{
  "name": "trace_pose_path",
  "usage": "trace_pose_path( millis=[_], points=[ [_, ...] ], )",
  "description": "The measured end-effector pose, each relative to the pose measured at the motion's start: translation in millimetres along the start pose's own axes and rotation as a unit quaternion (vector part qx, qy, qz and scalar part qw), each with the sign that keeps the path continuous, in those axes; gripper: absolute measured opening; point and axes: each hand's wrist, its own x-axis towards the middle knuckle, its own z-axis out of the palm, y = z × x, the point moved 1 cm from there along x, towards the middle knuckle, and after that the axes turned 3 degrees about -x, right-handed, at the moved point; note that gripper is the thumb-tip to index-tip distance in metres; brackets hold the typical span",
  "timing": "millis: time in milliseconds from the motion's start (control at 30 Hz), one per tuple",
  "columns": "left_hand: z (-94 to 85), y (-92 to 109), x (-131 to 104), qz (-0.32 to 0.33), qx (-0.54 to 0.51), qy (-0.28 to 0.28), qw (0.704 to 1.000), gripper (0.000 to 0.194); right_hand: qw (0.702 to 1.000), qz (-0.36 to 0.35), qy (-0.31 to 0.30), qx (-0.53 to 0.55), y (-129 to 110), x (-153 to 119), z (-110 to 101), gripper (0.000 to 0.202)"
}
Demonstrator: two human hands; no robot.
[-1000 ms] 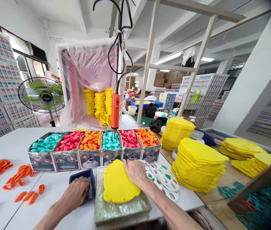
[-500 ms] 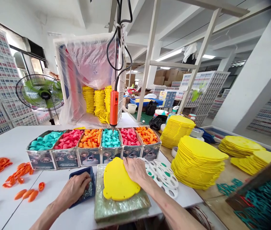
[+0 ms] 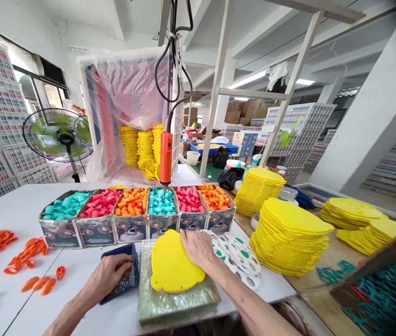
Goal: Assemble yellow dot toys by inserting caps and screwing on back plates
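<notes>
The yellow plate [image 3: 175, 268] lies flat on the plastic-wrapped block [image 3: 179, 310], under and beside the fingers of the right hand [image 3: 200, 250]. That hand grasps the plate along its upper right edge, probably so it cannot slide on the slick wrapping, while most of its face is left uncovered. The block seems to serve as a raised, level rest. Just beyond the block's other side, the left hand [image 3: 109, 275] reaches into the blue tray [image 3: 136, 261] with bent fingers among small metal pieces [image 3: 126, 283]; whether it has pinched any, I cannot tell. Having the tray so near the block likely keeps its reach short. Farther out past the left hand, loose orange parts [image 3: 39, 283] lie on the white table [image 3: 74, 270]. Ahead of both hands runs a row of bins [image 3: 96, 235], teal, pink and orange pieces kept apart, presumably for picking by colour. Above it hangs an orange power driver [image 3: 166, 158], tip down, perhaps to stay reachable without taking table room. White perforated plates [image 3: 242, 261] overlap just to the right of the right hand, and beyond them stands a stack of yellow plates [image 3: 289, 240], apparently piled to save space.
</notes>
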Motion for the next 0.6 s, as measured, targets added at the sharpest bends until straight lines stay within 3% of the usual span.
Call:
trace_pose_path(
  millis=[167,333,600],
  points=[
    [-0.3,-2,-1,0.002,-0.037,0.016,0.999,0.03,1.0,-0.001,0.003,0.0,0,0,-1,0.055],
    [1.8,-4,1,-0.003,-0.14,0.024,0.99,0.024,1.0,-0.001,0.001,0.003,-1,-1,-1,0.055],
    [7.7,16,8,0.002,-0.202,0.004,0.979,0.025,1.0,-0.002,0.004,0.001,0,-1,-1,0.055]
  ],
)
